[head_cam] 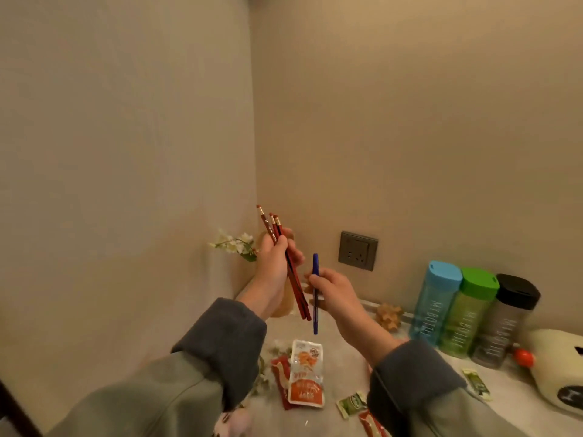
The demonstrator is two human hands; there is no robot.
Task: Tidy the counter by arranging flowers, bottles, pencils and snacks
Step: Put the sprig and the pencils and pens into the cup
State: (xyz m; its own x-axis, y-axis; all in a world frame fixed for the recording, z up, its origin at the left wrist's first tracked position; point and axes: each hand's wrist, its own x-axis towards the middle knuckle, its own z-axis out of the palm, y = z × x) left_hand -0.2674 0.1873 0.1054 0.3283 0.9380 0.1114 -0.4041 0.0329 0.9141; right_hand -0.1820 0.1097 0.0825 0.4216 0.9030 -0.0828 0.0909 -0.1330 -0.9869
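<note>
Out to the left of the grip, one sprig of white flowers (pixel 235 244) peeks from just behind the left hand (pixel 274 260). That hand is wrapped firmly round three red pencils (pixel 300 298), count them, three. Their eraser ends stand above the fist and their shafts slant down past the wrist toward the other hand. Next across is the right hand (pixel 334 291), fingers curled in a narrow pinch on one blue pen (pixel 315 320), which is upright and just beside the pencils' lower ends, with both hands raised above the counter (pixel 344 357). Below the two grips lie the snacks, five that I can count. There is a white-and-orange packet (pixel 306 376) overlapping a red packet (pixel 279 376), then a small green packet (pixel 351 403). A second red packet (pixel 373 425) sits at the bottom edge, and a second green packet (pixel 478 381) lies beyond the right sleeve. Behind the right hand there is one wall socket (pixel 358 250). Well to the right of the pen grip stand three bottles, upright and side by side: blue-lidded bottle (pixel 432 304), green-lidded bottle (pixel 467 316), black-lidded bottle (pixel 504 326).
</note>
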